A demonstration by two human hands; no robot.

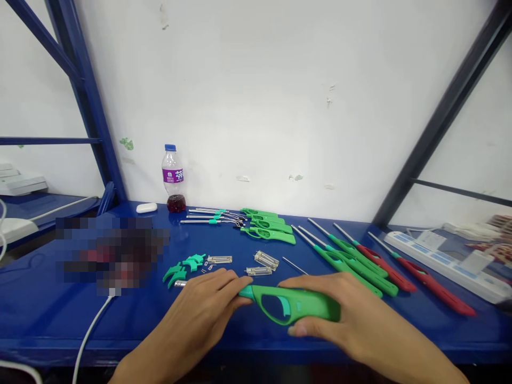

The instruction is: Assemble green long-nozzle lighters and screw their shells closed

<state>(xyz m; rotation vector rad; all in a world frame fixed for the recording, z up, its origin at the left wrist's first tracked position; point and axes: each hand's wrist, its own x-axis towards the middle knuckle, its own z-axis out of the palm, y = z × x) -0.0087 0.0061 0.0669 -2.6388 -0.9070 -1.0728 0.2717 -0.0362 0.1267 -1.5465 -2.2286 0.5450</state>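
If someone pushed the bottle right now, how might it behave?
The bottle is probably light for its size, since dark liquid fills only the bottom. That low liquid may steady it, but its tall, narrow shape could tip under a high push.

In front of you rises a white painted wall [248, 106], brightly lit, with small scuffed and chipped patches. Below it you have a glossy blue tabletop [136, 320], flanked by 2 uprights: a blue metal post [90, 96] at your left, a dark metal post [432, 128] at your right. Each carries a thin crossbar.
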